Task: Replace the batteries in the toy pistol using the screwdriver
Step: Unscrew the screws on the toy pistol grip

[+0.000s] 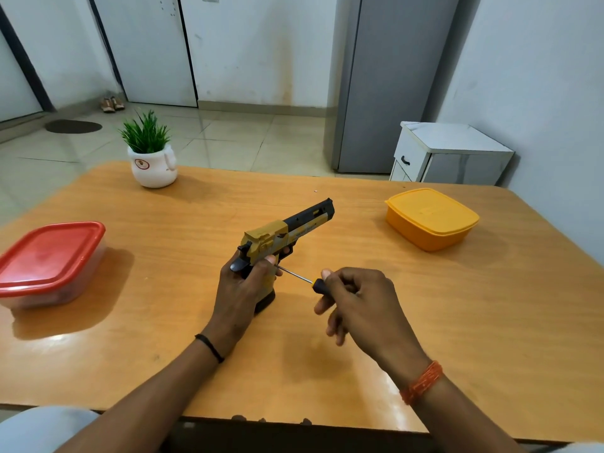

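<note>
A yellow and black toy pistol stands upright at the middle of the wooden table, its barrel pointing to the far right and the foot of its grip on the tabletop. My left hand grips the pistol's handle from the left. My right hand pinches the black and yellow handle of a small screwdriver. The thin metal shaft runs up and left, and its tip meets the side of the pistol's grip beside my left thumb. No batteries show.
A red-lidded clear box sits at the table's left edge. A yellow lidded box sits at the far right. A potted green plant stands at the far left. A tiny pale speck lies beyond the pistol.
</note>
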